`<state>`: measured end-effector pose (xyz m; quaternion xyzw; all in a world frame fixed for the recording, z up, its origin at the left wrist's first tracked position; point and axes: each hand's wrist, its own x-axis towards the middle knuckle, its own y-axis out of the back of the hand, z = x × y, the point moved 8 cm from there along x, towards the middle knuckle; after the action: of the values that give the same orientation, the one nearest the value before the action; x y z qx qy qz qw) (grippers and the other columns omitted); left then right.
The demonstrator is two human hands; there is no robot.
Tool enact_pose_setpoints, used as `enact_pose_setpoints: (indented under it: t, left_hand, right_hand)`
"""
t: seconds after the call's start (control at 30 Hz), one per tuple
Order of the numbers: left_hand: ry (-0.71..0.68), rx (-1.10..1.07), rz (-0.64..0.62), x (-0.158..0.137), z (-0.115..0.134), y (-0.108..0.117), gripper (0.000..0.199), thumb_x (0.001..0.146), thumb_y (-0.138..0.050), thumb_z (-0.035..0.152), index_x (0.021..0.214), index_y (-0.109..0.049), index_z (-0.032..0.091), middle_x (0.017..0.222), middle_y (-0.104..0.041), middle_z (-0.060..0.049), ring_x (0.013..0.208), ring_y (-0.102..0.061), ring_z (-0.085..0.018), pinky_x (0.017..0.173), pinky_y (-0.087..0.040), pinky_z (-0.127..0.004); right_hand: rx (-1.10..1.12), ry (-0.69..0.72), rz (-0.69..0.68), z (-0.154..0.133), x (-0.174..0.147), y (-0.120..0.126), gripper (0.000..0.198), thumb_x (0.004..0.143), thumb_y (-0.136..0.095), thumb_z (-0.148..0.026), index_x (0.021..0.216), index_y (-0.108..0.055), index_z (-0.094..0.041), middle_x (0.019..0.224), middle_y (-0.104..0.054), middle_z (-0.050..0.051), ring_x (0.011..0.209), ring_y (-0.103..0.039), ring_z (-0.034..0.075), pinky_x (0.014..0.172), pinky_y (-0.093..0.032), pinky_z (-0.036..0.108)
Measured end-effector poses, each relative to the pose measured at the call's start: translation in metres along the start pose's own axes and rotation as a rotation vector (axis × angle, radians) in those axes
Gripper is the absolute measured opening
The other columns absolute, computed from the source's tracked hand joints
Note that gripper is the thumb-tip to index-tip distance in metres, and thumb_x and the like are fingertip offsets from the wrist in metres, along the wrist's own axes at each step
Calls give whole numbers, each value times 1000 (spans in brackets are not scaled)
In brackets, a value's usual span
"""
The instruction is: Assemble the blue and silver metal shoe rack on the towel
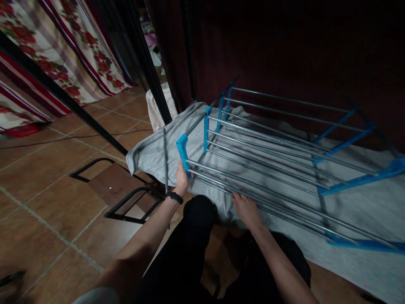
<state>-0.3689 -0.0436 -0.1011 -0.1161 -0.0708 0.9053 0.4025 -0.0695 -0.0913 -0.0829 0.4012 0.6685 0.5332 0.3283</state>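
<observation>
A clothes drying rack (253,177) with thin metal rods and blue plastic joints lies across a grey cloth-covered surface in front of me. My left hand (182,179) is closed around the blue plastic end piece (181,147) at the rack's near left corner. Farther right, my right hand (248,210) grips the lowest front rods, its fingertips partly hidden behind them. A dark band circles my left wrist. Just left of that hand, a grey metal tube (165,156) stands almost upright; where it joins is hidden.
The grey cloth (152,152) hangs over the surface's left end. Beside it on the tiled floor (60,202) stands a low black-framed piece with a brown board (114,183). A dark bar (69,99) slants across the left, before a floral curtain (79,46). A dark panel (284,46) rises behind the rack.
</observation>
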Motion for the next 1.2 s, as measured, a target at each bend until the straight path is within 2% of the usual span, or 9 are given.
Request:
enact_pose_setpoints:
  t: [0.1, 0.33, 0.57, 0.9, 1.1, 1.2]
  left_hand:
    - [23, -75, 19, 2, -4, 0, 47, 90, -40, 55, 61, -51, 20, 48, -51, 2, 36, -47, -11, 36, -36, -23]
    - [50, -95, 30, 6, -8, 1, 40, 84, -50, 48, 58, -54, 19, 49, -54, 0, 42, -55, -14, 40, -42, -23]
    - [31, -136, 32, 7, -10, 1, 37, 82, -51, 48, 58, -51, 20, 49, -53, 2, 42, -52, -12, 40, -40, -21]
    - [47, -142, 81, -3, 0, -1, 35, 82, -50, 45, 57, -49, 20, 48, -52, 2, 41, -51, -12, 42, -44, -23]
    - [67, -116, 95, -6, 2, -2, 36, 82, -50, 45, 57, -50, 20, 48, -52, 2, 41, -52, -12, 42, -43, -23]
    - [54, -111, 98, -6, 2, -2, 35, 81, -49, 45, 57, -50, 20, 48, -52, 2, 41, -52, -12, 42, -43, -23]
  right_hand:
    - [40, 36, -49, -6, 8, 1, 36, 100, -34, -26, 128, -56, -24, 122, -65, 9, 112, -60, 22, 94, -45, 32]
    - [73, 49, -5, -4, 3, 10, 38, 101, -31, -30, 127, -58, -22, 127, -61, 8, 114, -59, 21, 95, -45, 32]
    - [64, 25, -42, -2, 3, 6, 37, 101, -33, -29, 128, -57, -23, 125, -62, 9, 113, -59, 21, 94, -46, 32]
    - [89, 23, -7, 2, 2, 14, 37, 101, -35, -29, 126, -60, -24, 129, -61, 8, 117, -57, 21, 98, -45, 32]
    - [128, 5, -76, 6, 1, 4, 37, 100, -36, -29, 129, -59, -26, 128, -63, 7, 116, -59, 20, 96, -47, 31]
    - [135, 3, -67, 6, 0, 3, 39, 101, -34, -31, 131, -58, -25, 129, -62, 7, 117, -59, 21, 97, -47, 31]
